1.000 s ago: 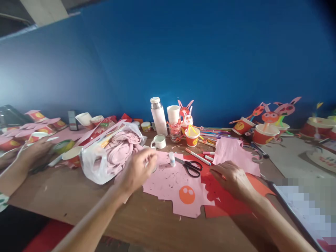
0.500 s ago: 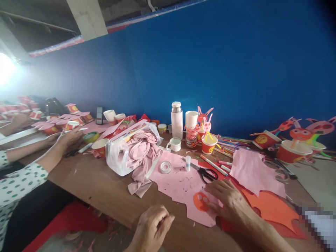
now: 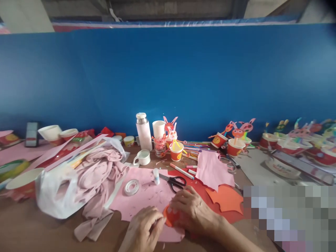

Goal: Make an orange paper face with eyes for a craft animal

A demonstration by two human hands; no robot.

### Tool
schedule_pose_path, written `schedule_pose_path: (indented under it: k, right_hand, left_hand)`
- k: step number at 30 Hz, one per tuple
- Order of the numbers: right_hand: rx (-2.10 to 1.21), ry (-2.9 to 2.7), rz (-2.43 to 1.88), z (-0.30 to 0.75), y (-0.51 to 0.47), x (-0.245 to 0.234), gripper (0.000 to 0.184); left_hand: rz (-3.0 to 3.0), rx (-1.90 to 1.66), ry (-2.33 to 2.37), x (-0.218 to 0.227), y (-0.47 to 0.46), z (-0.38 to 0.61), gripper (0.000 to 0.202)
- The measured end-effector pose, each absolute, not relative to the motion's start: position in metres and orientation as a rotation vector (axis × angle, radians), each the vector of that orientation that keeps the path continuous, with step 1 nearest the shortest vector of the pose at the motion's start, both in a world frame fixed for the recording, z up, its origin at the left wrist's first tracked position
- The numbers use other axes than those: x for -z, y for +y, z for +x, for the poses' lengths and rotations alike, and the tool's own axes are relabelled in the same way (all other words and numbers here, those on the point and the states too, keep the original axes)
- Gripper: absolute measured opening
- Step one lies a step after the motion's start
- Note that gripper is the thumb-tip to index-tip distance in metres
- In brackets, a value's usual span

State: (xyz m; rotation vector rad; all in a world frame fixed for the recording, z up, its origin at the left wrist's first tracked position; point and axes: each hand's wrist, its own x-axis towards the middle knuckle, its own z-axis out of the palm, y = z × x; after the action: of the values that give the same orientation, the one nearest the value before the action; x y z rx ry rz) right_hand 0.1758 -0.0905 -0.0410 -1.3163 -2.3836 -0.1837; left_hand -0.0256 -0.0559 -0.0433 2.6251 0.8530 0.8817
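Just a small orange paper disc, pale-dotted

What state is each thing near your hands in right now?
Orange paper circle: held between both hands
Left hand: fingers at the circle's edge
Right hand: curled over the circle
Scissors: blades closed, lying flat
Glue stick: upright, capped
Tape roll: lying flat
Flask: upright, lid on

The wooden work table carries a white plastic bag under crumpled pink cloth at left. A pink paper sheet lies at centre, overlapping a red paper sheet to its right. Behind them stand a white vacuum flask and a white mug; red-and-white paper cups stand along the rear edge.
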Motion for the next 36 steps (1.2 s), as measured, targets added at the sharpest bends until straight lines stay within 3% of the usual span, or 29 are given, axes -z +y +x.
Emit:
schedule_pose_path:
  k: [7,13,17,20,25,31,36]
  right_hand:
    - [0.221,-2.063,-1.700,0.220,-0.085,0.021,0.017]
    - [0.282,-1.665,-2.199,0.263,-0.088,0.021,0.049]
    - [0.235,-1.614,-2.371,0.264,-0.086,0.031,0.059]
    - [0.217,-1.638,-2.440,0.259,-0.084,0.034,0.052]
    - [0.193,-1.696,-2.509,0.261,-0.081,0.036,0.025]
    - [0.336,-1.631,-2.412,0.277,-0.086,0.026,0.019]
    - [0.584,-1.456,-2.208,0.283,-0.103,-0.002,0.029]
  left_hand:
    - [2.550,-0.898,0.711,0.007,-0.024,0.022,0.028]
    - [2.493,-0.914,0.671,0.007,-0.016,0.052,0.027]
    - [2.422,-0.963,0.647,0.017,-0.018,0.051,0.028]
    - [2.397,-0.943,0.666,0.022,-0.019,0.046,0.028]
    - [2.391,-0.898,0.679,0.024,-0.019,0.041,0.030]
    - [2.357,-0.884,0.643,0.025,-0.015,0.039,0.028]
    - [2.335,-0.964,0.659,0.029,-0.014,0.040,0.027]
